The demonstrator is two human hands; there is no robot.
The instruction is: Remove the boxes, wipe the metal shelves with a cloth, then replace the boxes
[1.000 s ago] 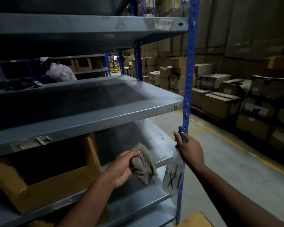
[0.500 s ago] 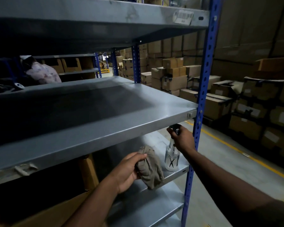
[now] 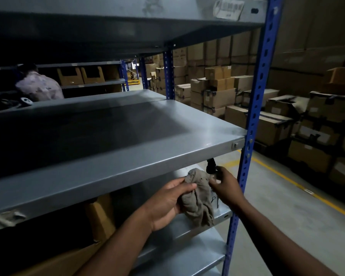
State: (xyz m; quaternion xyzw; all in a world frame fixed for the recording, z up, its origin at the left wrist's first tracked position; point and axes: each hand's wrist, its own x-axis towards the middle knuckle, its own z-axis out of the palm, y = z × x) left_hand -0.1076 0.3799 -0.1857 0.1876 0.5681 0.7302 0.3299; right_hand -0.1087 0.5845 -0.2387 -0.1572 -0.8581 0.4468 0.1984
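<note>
1. Left hand [image 3: 166,202] curled round a grey-brown cloth [image 3: 199,198], bunched, hanging in front of the lower shelf [image 3: 221,215].
2. Right hand [image 3: 225,188] grips the spray bottle [image 3: 212,166] neck; bottle stands on that shelf's right near corner, mostly hidden by the cloth.
3. One cloth, one bottle, one cardboard box [image 3: 100,216] left on the lower shelf; middle shelf [image 3: 147,136] bare.

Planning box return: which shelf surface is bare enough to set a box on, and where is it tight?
The middle shelf is bare from its front lip to the blue upright; small dark items sit at its far left. The lower shelf is crowded: left hand with cloth, right hand on spray bottle, cardboard box further left.
</note>
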